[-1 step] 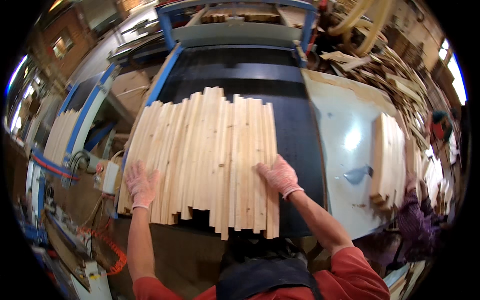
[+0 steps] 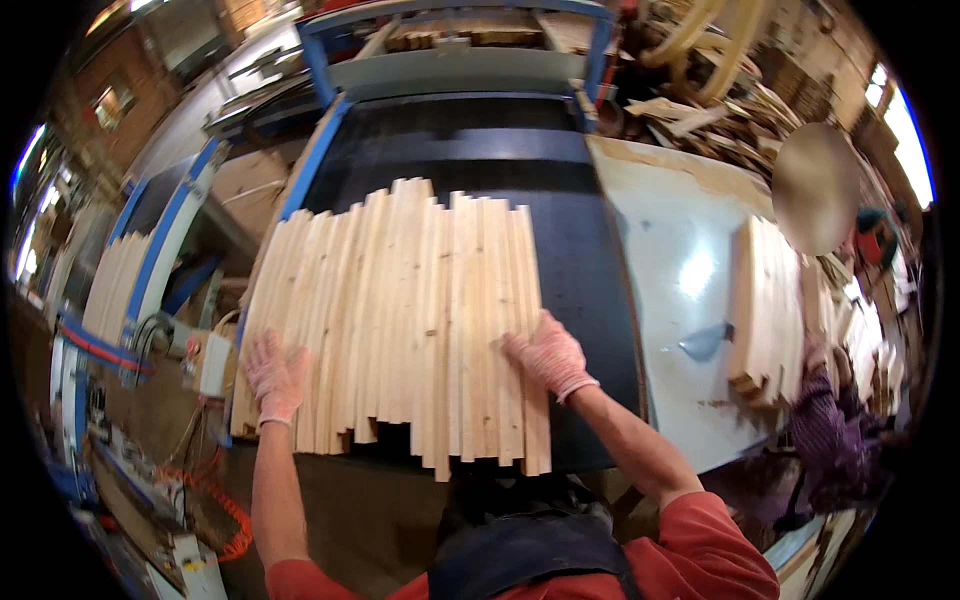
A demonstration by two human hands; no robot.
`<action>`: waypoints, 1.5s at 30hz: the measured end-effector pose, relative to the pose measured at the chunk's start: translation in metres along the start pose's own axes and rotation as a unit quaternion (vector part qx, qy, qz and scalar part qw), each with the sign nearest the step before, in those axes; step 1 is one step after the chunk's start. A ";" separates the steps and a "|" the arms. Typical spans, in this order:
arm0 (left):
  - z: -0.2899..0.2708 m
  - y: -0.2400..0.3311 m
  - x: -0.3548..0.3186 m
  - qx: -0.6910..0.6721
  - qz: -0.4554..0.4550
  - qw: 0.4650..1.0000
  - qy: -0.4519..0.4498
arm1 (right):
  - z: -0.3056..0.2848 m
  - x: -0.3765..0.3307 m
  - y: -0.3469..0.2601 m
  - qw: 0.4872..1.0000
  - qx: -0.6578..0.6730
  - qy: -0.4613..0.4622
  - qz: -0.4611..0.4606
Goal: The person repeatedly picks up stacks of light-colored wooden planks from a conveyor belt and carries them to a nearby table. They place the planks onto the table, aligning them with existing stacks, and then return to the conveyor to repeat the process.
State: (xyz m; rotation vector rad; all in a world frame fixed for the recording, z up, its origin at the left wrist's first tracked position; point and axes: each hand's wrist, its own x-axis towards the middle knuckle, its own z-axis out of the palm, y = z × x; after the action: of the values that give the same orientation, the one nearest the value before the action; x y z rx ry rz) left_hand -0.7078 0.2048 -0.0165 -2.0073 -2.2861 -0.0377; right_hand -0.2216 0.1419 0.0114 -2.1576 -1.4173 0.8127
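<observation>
A row of pale wooden strips lies side by side on a black conveyor belt, their far and near ends uneven. My left hand, in a pinkish-white knit glove, rests flat on the strips at the left edge with its fingers spread. Gloved the same way, my right hand is laid over the right edge of the row. Its thumb reaches onto the top faces, while its other fingers extend along the outermost strip. Neither hand is wrapped around a strip.
A blue machine frame spans the belt's far end. On the right, a grey-white table carries stacked wooden pieces, beside a co-worker's purple sleeve. Scrap wood is heaped behind. An orange coiled hose hangs at lower left.
The scene has shifted slightly left in the picture. Both hands keep about the same places on the strips. At the right, a co-worker's head has come into view.
</observation>
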 end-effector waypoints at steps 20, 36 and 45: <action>0.004 -0.004 0.005 0.013 -0.016 1.000 0.008 | 0.018 -0.079 0.075 0.979 0.156 -0.012 -0.129; 0.004 -0.009 0.007 0.008 -0.035 0.999 -0.009 | 0.026 -0.077 0.078 0.978 0.160 0.008 -0.137; 0.021 -0.019 0.013 0.025 -0.056 0.998 0.005 | 0.021 -0.079 0.078 0.975 0.165 0.007 -0.146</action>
State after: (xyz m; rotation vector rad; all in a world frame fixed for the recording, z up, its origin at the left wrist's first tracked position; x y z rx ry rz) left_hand -0.7294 0.2166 -0.0357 -1.8503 -2.3663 0.0011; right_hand -0.2073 0.0399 -0.0348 -1.6571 -1.4332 0.8497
